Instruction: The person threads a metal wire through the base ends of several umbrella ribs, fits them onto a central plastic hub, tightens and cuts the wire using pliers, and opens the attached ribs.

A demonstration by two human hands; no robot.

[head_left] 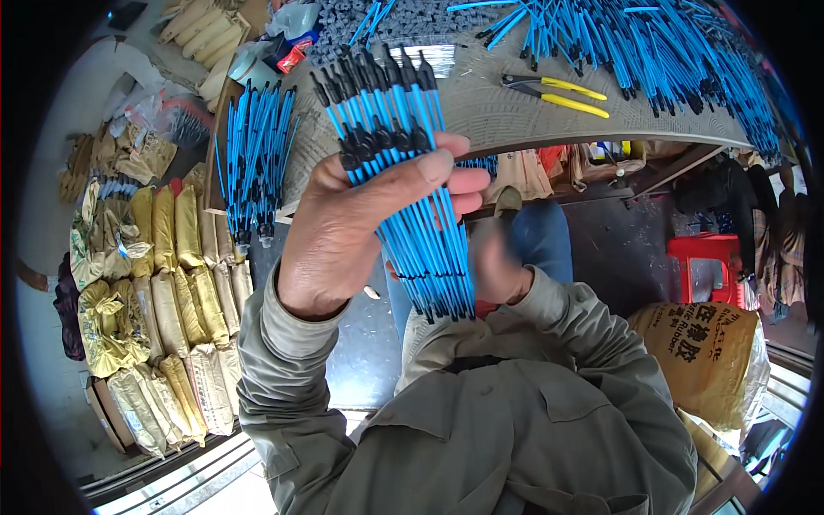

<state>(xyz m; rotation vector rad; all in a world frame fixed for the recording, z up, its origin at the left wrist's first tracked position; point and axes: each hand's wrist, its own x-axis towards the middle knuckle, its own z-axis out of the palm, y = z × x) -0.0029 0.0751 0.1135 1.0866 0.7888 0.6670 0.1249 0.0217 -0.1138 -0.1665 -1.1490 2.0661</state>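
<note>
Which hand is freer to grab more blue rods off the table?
Probably right: the left hand is clamped around the rod bundle, while the right hand only steadies its lower end.

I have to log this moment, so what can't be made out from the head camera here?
- right hand: blurred and behind the bundle of blue rods; its grip cannot be told.
- left hand: palm side turned away.
- pliers: jaws too small to judge.
- loose blue rods: cut off by the top edge.
</note>
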